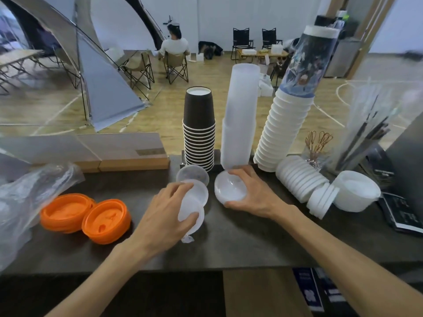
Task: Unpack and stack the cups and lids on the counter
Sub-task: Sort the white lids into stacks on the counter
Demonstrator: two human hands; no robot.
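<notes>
1. Two hands are working on the dark counter (pixel 251 239). We are holding a few clear lids (pixel 194 202) with our left hand (pixel 164 216), fingers curled around them.
2. We are gripping one more clear lid (pixel 230 187) with our right hand (pixel 254 193), thumb and fingers pinching its rim just above the counter.
3. We think lots is done. Brown cups (pixel 199 131), tall clear cups (pixel 240 117) and white cups (pixel 283 124) are already standing in stacks at the back.
4. We are guessing some is left. White lids (pixel 304 181) are lying on their side, orange lids (pixel 87 216) are sitting in two low piles, and an empty-looking bag (pixel 27 195) is lying at the left.
</notes>
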